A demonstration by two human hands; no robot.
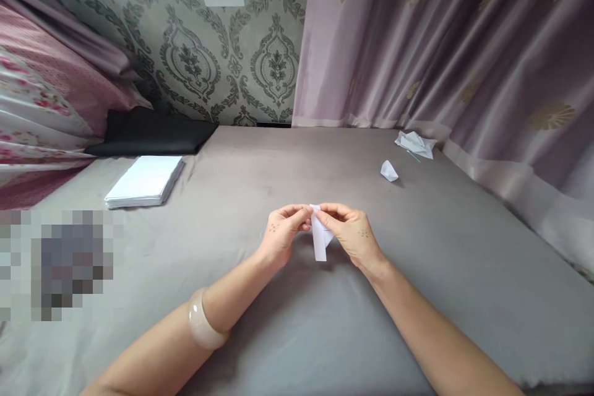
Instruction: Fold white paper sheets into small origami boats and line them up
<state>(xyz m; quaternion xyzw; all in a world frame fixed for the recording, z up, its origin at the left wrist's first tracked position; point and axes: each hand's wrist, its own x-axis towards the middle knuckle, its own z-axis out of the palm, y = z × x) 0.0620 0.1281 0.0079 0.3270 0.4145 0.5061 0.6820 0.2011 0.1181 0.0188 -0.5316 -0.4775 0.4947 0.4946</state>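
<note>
A small piece of folded white paper point(320, 241) is held between my two hands, just above the grey sheet point(288, 334). One narrow strip of it hangs down toward me, and a pointed flap sticks out to the right behind the strip. My left hand point(284, 232) pinches the top left edge between thumb and fingers. From the other side, my right hand point(351, 232) pinches the top right edge, thumb in front. The fingertips of both hands nearly meet at the top of the paper. Parts of the paper are hidden behind the fingers.
A stack of white paper point(146, 179) lies at the left, in front of a black cloth-like item point(158, 131). Toward the back right are a small folded paper piece point(388, 171) and a crumpled paper pile point(416, 144). Curtains point(394, 43) border the right side.
</note>
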